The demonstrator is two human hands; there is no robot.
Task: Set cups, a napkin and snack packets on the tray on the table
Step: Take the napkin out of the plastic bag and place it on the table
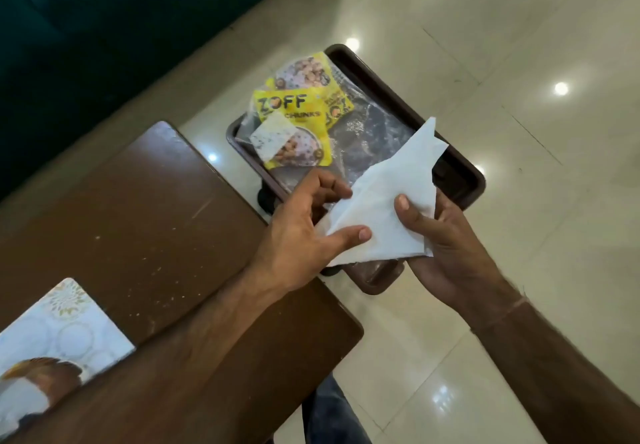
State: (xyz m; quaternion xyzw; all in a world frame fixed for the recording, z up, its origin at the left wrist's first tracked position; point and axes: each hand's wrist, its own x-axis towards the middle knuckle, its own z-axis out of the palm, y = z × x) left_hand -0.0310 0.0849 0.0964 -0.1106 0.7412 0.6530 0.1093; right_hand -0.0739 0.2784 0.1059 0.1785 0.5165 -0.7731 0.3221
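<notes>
A white paper napkin [384, 197] is held between both my hands, just above the near end of a dark brown tray [398, 104]. My left hand [304, 232] pinches its lower left edge between thumb and fingers. My right hand [440, 246] grips its right side, thumb on top. Two yellow snack packets [294, 111] lie overlapping at the tray's far left part, on crinkled clear plastic [374, 124]. No cups are in view.
A brown wooden table [138, 221] fills the left; the tray overhangs its right edge above the glossy tiled floor [519, 62]. A printed white board [52, 346] lies at the table's near left. A dark green sofa [86, 27] stands behind.
</notes>
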